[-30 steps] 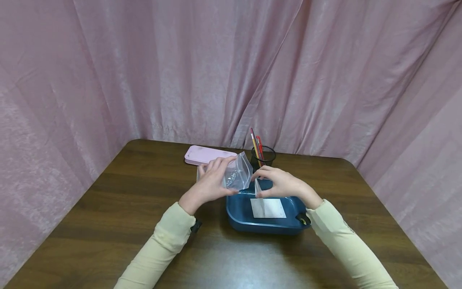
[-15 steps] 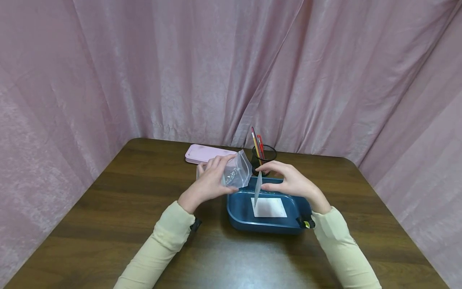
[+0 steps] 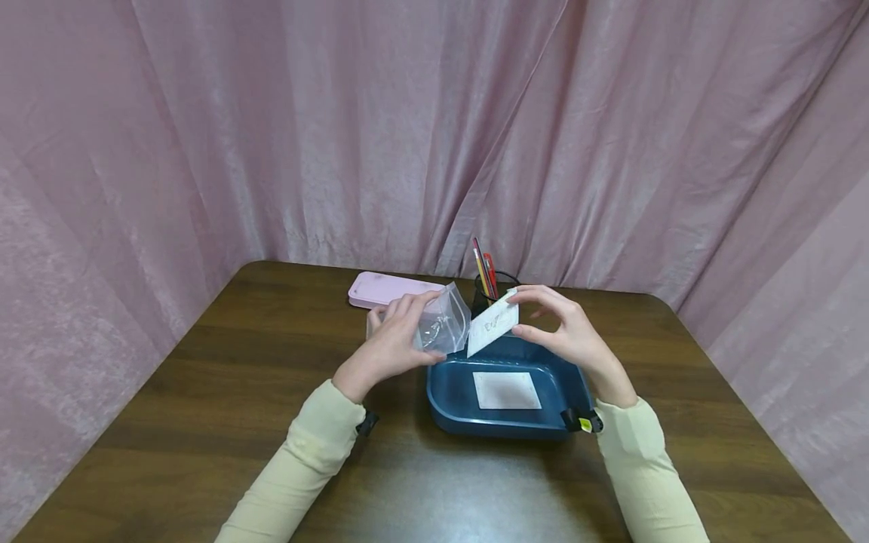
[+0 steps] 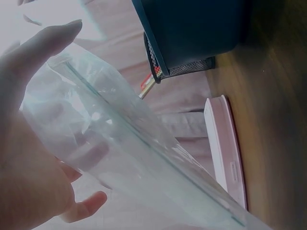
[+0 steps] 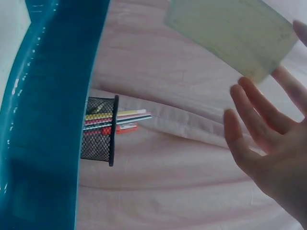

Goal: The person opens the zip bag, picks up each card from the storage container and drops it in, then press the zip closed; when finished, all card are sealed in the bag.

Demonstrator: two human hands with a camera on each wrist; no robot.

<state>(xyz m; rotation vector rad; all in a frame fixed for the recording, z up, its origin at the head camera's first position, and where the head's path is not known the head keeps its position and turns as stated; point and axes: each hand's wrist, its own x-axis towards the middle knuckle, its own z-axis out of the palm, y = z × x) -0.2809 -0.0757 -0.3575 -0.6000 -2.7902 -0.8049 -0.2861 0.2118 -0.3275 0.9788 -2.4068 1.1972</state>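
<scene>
Left hand point(image 3: 390, 345): the grip is around a clear, flexible plastic zip bag point(image 3: 444, 326), held by the far-left corner of a dark blue, rounded rectangular tray point(image 3: 502, 431) at the middle of the tabletop point(image 3: 237, 400). Right hand point(image 3: 566, 328): the grip is narrow, fingertips and thumb pinching one end of a thin white rectangular card point(image 3: 492, 324) with faint markings, tilted above the tray's far side. A second flat white card point(image 3: 508, 391) lies inside the tray.

Risks, as judged: the card's free lower corner could catch the bag's zip strip or fold the film inward, since the film is limp and the card slanted. The end-only pinch could let the card pivot or drop into the tray. Squeezing by the left thumb could close the bag's mouth. A black wire-mesh pen cup point(image 5: 98, 148) stands behind the tray, towards the tabletop's far edge; the right knuckles could knock its pencils point(image 5: 132, 115).
</scene>
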